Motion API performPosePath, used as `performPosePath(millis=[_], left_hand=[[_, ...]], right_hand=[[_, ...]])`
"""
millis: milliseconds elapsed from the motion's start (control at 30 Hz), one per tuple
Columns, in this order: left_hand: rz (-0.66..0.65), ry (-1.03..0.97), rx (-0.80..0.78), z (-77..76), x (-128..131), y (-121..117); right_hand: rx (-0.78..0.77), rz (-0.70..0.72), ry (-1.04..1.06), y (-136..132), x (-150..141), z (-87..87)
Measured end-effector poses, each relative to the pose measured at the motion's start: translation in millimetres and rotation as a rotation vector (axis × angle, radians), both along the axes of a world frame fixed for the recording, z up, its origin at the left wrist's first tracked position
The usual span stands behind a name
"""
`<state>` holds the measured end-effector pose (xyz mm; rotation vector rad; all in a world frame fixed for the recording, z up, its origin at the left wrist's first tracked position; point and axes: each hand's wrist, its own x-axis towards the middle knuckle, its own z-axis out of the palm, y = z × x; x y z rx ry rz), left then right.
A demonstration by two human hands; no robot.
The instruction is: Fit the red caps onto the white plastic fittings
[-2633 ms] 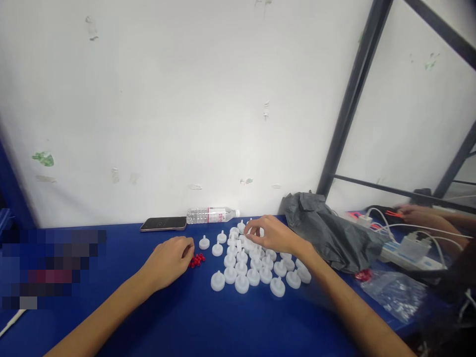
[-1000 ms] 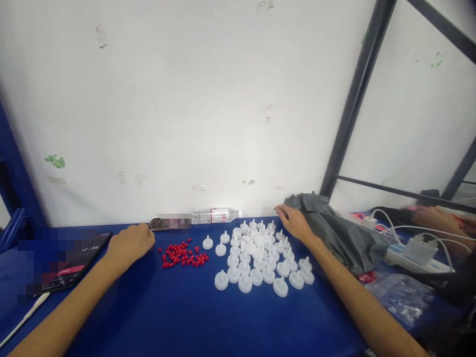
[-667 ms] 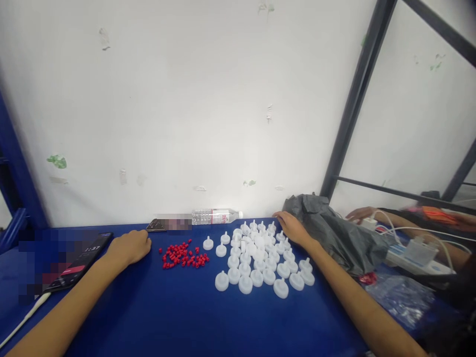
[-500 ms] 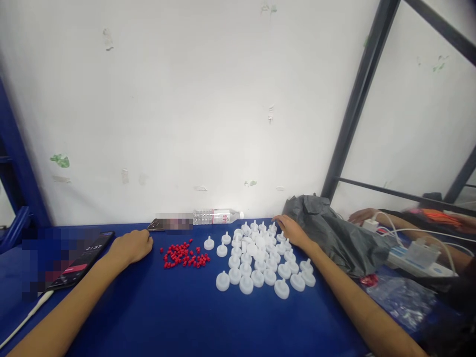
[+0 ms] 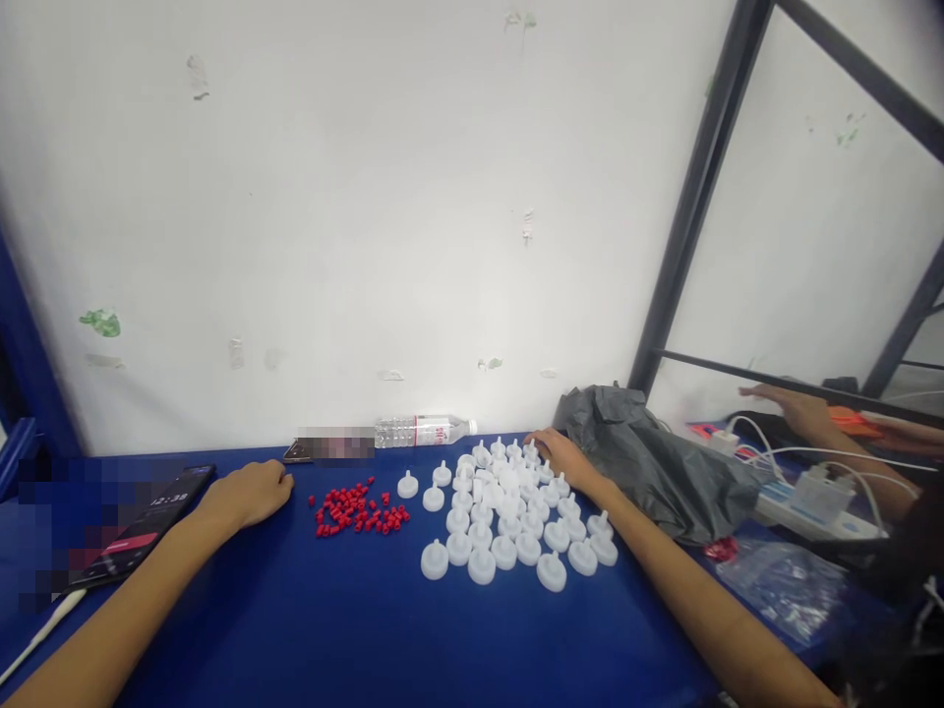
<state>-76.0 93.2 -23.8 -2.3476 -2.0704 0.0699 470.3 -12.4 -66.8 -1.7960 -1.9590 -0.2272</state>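
Listing, relative to the white caps (image 5: 504, 501): red pieces (image 5: 339, 513), left; left hand (image 5: 255, 496), farther left; right hand (image 5: 563, 456), far-right edge. Both look curled; I can't tell contents. Step, I judge: resting; next move calls for fine pinching.

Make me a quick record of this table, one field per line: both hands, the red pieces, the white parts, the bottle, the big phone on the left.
Left hand: on the blue table, fingers curled, contents hidden
Right hand: between the white parts and the dark grey bag
Red pieces: small, scattered between left hand and white parts
White parts: round, clustered, many with spouts up
Bottle: clear, lying by the wall
Phone: partly pixelated, white cable at near end
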Motion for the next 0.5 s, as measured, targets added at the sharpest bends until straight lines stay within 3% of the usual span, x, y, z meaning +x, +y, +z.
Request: performPosePath(millis=[500], left_hand=[[-0.002, 0.014, -0.003, 3.7, 2.8, -4.3]], right_hand=[[-0.04, -0.003, 0.038, -2.4, -4.6, 3.3]])
